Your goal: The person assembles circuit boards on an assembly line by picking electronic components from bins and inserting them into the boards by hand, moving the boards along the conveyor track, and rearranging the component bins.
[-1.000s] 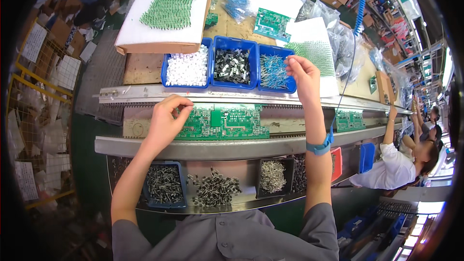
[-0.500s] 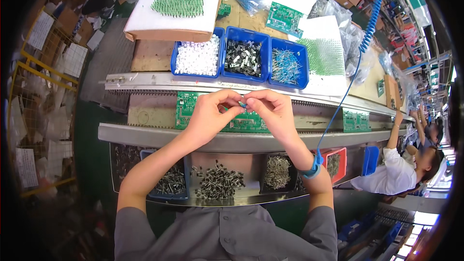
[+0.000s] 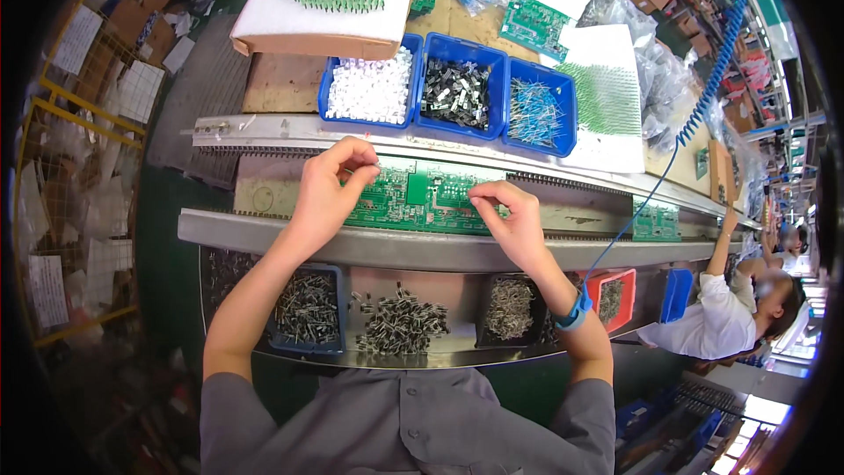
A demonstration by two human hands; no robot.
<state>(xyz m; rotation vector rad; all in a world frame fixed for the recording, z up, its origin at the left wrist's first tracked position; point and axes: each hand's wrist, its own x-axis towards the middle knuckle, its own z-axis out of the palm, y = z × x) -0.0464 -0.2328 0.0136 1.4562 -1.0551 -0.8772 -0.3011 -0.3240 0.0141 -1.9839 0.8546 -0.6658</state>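
Circuit board (image 3: 420,186) between the rails, a hand at each side

It lies flat between the far rail (image 3: 264,129) and the near rail (image 3: 413,248). The left hand (image 3: 327,189) curls thumb toward forefinger by its left part; the right hand (image 3: 514,218) brings both fingertips together over its right part. Whether either pinches a small component, I cannot tell at this scale. The step looks like fine fingertip work on the board; the next move calls for a light, steady touch.
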